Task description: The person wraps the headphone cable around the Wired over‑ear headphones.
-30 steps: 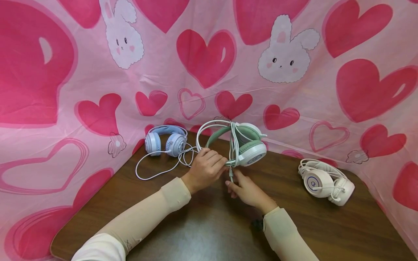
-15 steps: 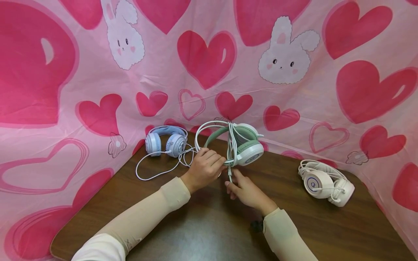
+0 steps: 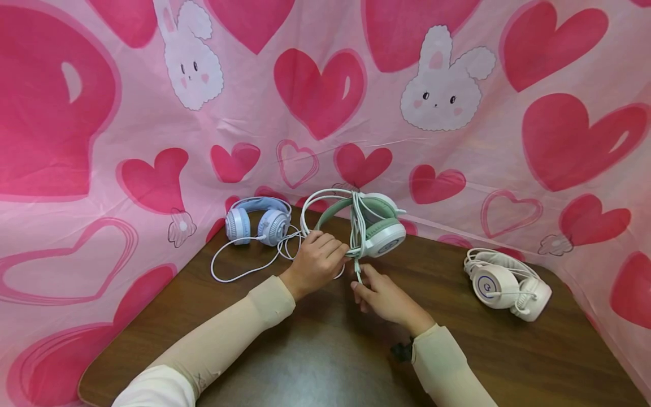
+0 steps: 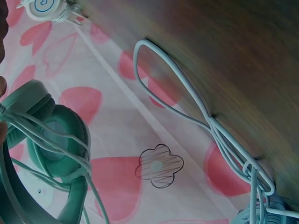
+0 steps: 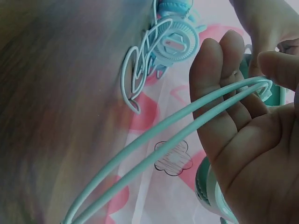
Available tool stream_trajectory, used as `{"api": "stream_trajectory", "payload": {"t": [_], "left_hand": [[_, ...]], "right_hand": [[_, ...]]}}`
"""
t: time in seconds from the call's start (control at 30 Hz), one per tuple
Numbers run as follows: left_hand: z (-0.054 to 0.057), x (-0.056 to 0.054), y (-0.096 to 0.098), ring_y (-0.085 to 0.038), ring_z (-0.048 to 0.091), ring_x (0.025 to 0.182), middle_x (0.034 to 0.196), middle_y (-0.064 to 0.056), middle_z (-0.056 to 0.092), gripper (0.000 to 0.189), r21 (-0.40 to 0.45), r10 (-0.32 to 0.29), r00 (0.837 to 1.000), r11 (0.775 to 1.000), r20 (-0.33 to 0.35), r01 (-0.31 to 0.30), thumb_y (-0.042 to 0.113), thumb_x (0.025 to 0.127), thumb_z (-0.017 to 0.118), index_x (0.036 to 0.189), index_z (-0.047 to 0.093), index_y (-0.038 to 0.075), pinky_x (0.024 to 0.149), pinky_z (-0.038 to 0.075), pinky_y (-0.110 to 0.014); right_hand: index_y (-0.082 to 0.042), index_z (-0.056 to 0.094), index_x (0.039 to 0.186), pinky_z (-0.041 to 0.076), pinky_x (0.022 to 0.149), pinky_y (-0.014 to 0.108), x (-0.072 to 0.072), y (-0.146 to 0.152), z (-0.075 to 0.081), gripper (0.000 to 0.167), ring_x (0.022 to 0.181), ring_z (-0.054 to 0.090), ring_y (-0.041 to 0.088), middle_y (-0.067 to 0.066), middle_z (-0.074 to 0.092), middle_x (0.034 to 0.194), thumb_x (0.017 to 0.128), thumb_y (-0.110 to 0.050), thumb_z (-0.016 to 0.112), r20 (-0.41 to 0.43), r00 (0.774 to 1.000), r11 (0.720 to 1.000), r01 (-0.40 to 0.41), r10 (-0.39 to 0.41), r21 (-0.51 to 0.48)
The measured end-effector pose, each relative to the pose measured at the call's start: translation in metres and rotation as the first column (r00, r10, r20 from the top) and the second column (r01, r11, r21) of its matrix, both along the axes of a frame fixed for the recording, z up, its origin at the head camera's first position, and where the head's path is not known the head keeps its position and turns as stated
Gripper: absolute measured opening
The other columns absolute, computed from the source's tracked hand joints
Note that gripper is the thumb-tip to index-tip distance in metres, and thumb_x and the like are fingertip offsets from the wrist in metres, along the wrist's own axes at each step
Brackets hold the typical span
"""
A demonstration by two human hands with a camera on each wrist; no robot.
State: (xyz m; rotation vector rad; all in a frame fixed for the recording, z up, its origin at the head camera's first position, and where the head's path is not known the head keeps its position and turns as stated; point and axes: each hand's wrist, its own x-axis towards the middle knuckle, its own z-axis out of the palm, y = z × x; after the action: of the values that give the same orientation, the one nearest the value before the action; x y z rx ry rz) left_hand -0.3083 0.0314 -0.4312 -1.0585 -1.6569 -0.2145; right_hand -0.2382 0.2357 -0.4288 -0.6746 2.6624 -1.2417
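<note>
Pink heart-print cloth (image 3: 383,102) walls in the brown surface (image 3: 315,362); toward its far edge I see the green-and-white headset (image 3: 386,237), gripped by the left hand (image 3: 317,263); the right hand (image 3: 389,299) has fingers straight against a cable (image 5: 187,110), whether pinching it I cannot tell.

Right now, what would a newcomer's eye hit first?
The pink backdrop of hearts and rabbits rising behind the table. Then the white-and-green headset near centre, cord wound round it, in the left hand. Blue headset to its left, white headset to its right.
</note>
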Motion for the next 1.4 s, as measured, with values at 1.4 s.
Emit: {"api": "stream_trajectory", "payload": {"t": [1.4], "left_hand": [[-0.006, -0.006, -0.001, -0.02, 0.058, 0.085, 0.086, -0.002, 0.066, 0.024, -0.171, 0.044, 0.999, 0.984, -0.023, -0.047, 0.009, 0.096, 0.046, 0.093, 0.07, 0.008, 0.082, 0.045, -0.038]], "right_hand": [[-0.022, 0.065, 0.113, 0.047, 0.064, 0.026, 0.061, 0.04, 0.092, 0.019, 0.07, 0.055, 0.003, -0.015, 0.061, 0.078, 0.094, -0.026, 0.064, -0.214, 0.952, 0.932, -0.14, 0.22, 0.335]]}}
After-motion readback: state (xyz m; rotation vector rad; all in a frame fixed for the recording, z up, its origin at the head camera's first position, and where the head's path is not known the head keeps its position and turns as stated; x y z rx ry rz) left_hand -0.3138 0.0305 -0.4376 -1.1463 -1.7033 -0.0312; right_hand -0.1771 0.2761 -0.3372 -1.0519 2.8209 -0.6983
